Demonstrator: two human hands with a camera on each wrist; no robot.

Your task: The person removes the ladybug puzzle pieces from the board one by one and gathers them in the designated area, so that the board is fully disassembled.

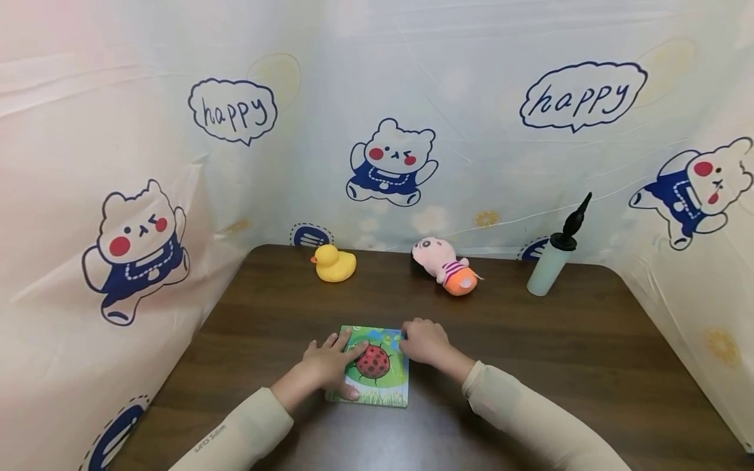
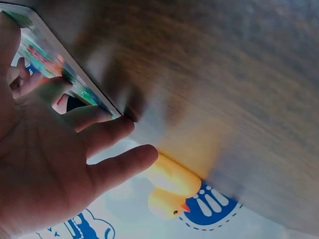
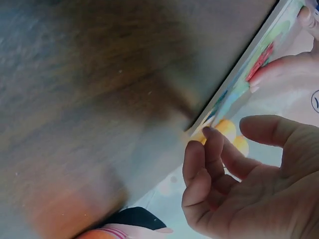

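A flat square puzzle board with a red ladybug picture on green lies on the table before me. My left hand rests on its left side, fingers spread and thumb near the lower edge. At the upper right corner is my right hand. In the right wrist view, the loosely bent index finger has its tip right at the board's corner, while the thumb stands apart from it. The other fingers of that hand curl inward. The left wrist view shows the left palm with fingertips along the board's rim.
Along the back of the brown wooden table stand a yellow rubber duck, a small plush doll lying on its side, and a pale green hand pump with a black nozzle. A printed curtain surrounds the table.
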